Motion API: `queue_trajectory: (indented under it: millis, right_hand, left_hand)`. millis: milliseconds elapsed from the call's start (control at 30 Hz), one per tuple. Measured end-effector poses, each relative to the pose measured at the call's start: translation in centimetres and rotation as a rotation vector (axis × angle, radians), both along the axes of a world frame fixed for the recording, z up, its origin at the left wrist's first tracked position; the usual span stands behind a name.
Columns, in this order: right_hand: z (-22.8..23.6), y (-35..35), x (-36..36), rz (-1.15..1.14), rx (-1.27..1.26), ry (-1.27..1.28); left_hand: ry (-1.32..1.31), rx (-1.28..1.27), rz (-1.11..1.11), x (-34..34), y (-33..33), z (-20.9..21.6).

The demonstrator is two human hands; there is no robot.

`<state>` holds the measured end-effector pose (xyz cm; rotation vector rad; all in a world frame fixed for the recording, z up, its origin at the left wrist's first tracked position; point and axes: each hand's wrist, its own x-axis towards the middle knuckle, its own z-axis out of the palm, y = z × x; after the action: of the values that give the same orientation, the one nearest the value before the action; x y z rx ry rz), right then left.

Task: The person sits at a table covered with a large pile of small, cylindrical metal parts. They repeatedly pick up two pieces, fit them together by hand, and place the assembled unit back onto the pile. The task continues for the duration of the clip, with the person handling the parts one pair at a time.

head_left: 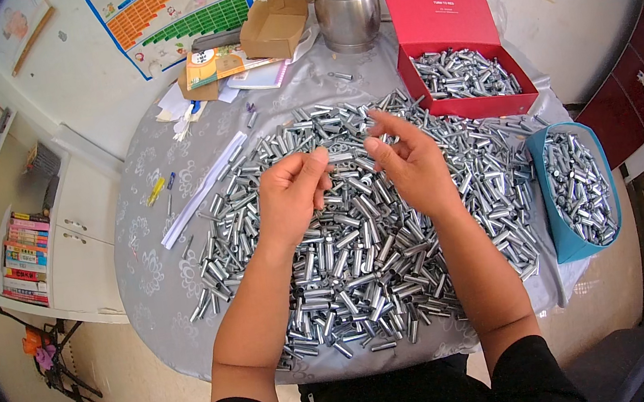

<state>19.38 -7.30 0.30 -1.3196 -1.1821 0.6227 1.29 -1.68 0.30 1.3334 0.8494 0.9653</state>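
Note:
A wide heap of shiny metal sleeves and bolts (pixel 345 254) covers the middle of the table, and both my hands are above it. My left hand (pixel 289 197) is closed, with the thumb pressed against the curled fingers. Whatever sits in that pinch is too small to make out against the heap. Across a small gap, my right hand (pixel 412 164) is half curled, its thumb and forefinger apart, and I see nothing held between them. A red box (pixel 479 107) with its lid raised holds more metal parts at the far right. Nearer on the right, a teal fabric bin (pixel 572 242) is filled with similar pieces.
The round table wears a grey patterned cloth (pixel 140 223). On its left lie a folded white paper strip (pixel 204 191), a yellow tool (pixel 156 191) and a blue one (pixel 171 181). Behind stand a steel pot (pixel 348 13), a cardboard box (pixel 274 30) and books (pixel 213 66).

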Motion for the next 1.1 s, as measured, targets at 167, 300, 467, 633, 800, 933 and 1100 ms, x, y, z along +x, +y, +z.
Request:
queue_trajectory:
  millis: [167,300,467,633,800,933,1100]
  right_hand:
    - [-0.3,-0.4,0.1,0.265,-0.141,0.048]
    - [0.0,-0.4,-0.1,0.215,-0.114,0.126]
    - [0.5,-0.6,0.0,0.283,-0.168,0.085]
    - [0.1,-0.3,0.3,0.177,-0.121,0.105]
    - [0.1,-0.2,0.5,-0.095,0.130,-0.279]
    - [-0.2,-0.3,0.4,0.080,0.107,-0.352]
    - [-0.3,-0.9,-1.9,0.347,0.202,-0.608]
  left_hand:
    - [-0.009,0.011,-0.034,0.1,-0.2,0.1]
    - [0.030,0.017,-0.041,0.1,-0.1,0.1]
    - [0.083,0.013,-0.055,0.1,-0.3,0.3]
    - [-0.006,-0.062,0.007,-0.5,0.4,0.0]
    - [-0.095,0.010,0.093,-0.2,0.8,-0.1]
    - [-0.201,0.035,0.206,-0.3,0.6,0.3]
    - [-0.301,0.131,0.420,-0.9,1.2,0.9]
